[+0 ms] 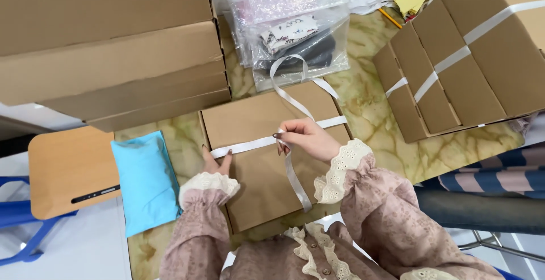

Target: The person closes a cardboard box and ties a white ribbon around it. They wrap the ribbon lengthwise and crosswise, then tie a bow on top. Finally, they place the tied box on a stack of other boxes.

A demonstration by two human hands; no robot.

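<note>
A flat brown cardboard box is lying on the marbled desk, near the person and about in the middle of the view. A white ribbon is running across its lid from left to right, with another strand hanging down toward the near edge and a loop trailing off to the far side. The right hand is pinching the ribbon where the strands cross, its grip closed on the ribbon between thumb and fingertips. The left hand is pressing down at the box's left edge, fingers mostly flat, one fingertip touching the ribbon without clasping it. A light blue packet is lying just left of the box. Stacked cardboard boxes are sitting at far left, more ribboned boxes at far right, and clear plastic bags beyond.
</note>
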